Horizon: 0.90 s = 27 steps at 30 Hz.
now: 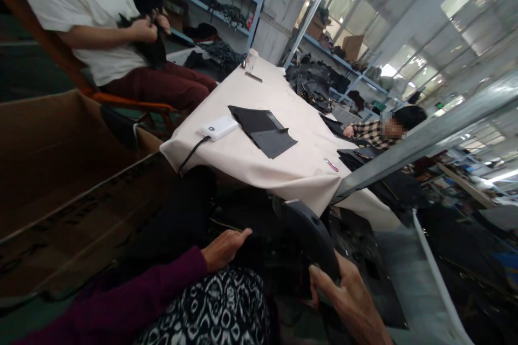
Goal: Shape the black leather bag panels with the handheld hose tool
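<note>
My right hand (343,296) is wrapped round a dark grey, curved handheld tool (311,232), whose upper end reaches toward the table's near edge. To its left, over my lap, my left hand (227,248) is closed with the thumb stretched along the top. It grips a black piece (238,215) with a thin gold-coloured line along it; most of that piece is lost in shadow. Beyond both hands, a flat black panel (265,132) lies on the cloth-covered table (210,164), beside a white box-shaped device (220,128) with a black cable.
A cardboard box (81,172) stands at the left. A metal post (424,135) slants across the right, above a metal tray (421,275) with black pieces. A small pink-and-white tool (331,165) lies on the table. Two co-workers (101,27) handle black pieces.
</note>
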Tool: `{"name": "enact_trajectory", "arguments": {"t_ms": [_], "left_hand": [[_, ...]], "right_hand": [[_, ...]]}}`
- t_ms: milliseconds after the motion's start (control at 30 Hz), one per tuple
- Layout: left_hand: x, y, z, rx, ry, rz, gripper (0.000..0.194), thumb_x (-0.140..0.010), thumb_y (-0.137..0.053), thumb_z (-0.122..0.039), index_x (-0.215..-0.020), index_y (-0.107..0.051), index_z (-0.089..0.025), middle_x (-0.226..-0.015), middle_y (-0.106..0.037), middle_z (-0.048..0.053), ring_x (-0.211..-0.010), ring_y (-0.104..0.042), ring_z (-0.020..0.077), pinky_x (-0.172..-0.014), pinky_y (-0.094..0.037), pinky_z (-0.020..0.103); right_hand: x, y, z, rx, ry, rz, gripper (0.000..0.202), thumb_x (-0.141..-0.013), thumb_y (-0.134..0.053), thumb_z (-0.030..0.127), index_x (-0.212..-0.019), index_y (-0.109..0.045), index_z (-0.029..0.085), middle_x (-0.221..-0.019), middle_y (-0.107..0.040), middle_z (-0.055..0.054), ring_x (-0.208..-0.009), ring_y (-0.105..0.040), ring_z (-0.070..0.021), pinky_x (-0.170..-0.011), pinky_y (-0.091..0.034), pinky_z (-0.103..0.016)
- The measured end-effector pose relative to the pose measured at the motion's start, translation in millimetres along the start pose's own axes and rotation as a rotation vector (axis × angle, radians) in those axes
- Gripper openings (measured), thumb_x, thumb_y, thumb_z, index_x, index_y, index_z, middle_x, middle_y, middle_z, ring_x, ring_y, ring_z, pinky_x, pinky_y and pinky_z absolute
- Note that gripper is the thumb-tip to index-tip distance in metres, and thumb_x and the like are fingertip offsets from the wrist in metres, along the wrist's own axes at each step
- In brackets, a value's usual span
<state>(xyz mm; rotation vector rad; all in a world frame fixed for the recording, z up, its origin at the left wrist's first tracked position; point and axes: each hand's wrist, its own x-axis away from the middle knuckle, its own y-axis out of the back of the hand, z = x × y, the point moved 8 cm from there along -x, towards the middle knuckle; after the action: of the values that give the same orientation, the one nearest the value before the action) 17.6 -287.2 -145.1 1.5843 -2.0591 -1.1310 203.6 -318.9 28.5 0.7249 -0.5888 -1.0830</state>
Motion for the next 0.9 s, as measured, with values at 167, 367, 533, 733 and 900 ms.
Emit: {"name": "enact_trajectory", "arguments": {"t_ms": [167, 367, 533, 733, 900], "left_hand": [[18, -23.1, 26, 0.746, 0.21, 0.036, 0.076, -0.073, -0.044, -0.011, -0.142, -0.012, -0.016, -0.104, -0.062, 0.008, -0.104, -0.055, 0.0193, -0.094, -0.037, 0.033], [21, -36.6, 26, 1.564, 0.597, -0.053, 0.08, -0.066, -0.058, -0.012, -0.137, -0.022, -0.01, -0.096, -0.064, 0.008, -0.093, -0.059, 0.0154, -0.093, -0.039, 0.029], [25, -50.3, 21, 1.773, 0.775, -0.025, 0.075, -0.064, -0.055, -0.006, -0.135, -0.029, -0.015, -0.095, -0.064, 0.01, -0.088, -0.062, 0.0184, -0.089, -0.042, 0.034], [34, -57.1, 39, 1.778, 0.916, -0.155, 0.048, -0.075, -0.049, -0.004, -0.123, -0.042, -0.008, -0.094, -0.064, 0.013, -0.085, -0.062, 0.0182, -0.088, -0.046, 0.036], [30, -57.4, 39, 1.8, 0.897, -0.198, 0.045, -0.077, -0.047, 0.001, -0.122, -0.043, -0.006, -0.09, -0.064, 0.013, -0.078, -0.063, 0.0159, -0.084, -0.049, 0.035]], "right_hand": [[-2, -32, -22, -0.106, -0.065, 0.145, 0.025, -0.087, -0.048, 0.039, -0.078, -0.052, 0.016, -0.057, -0.052, 0.004, -0.055, -0.05, -0.0125, -0.054, -0.038, -0.022], [2, -49, -41, -0.091, -0.128, 0.253, 0.02, -0.088, -0.047, 0.034, -0.078, -0.049, 0.017, -0.062, -0.049, 0.004, -0.06, -0.051, -0.012, -0.059, -0.039, -0.022], [-3, -61, -47, -0.075, -0.196, 0.315, 0.017, -0.086, -0.047, 0.032, -0.084, -0.049, 0.016, -0.068, -0.049, 0.003, -0.058, -0.05, -0.0118, -0.056, -0.039, -0.022], [-16, -81, -52, 0.061, -0.163, 0.338, 0.016, -0.083, -0.051, 0.03, -0.084, -0.053, 0.014, -0.082, -0.056, -0.003, -0.079, -0.053, -0.0188, -0.069, -0.039, -0.027], [-17, -90, -61, 0.099, -0.167, 0.353, 0.018, -0.083, -0.053, 0.032, -0.087, -0.054, 0.015, -0.087, -0.056, -0.004, -0.084, -0.053, -0.0209, -0.073, -0.039, -0.029]]}}
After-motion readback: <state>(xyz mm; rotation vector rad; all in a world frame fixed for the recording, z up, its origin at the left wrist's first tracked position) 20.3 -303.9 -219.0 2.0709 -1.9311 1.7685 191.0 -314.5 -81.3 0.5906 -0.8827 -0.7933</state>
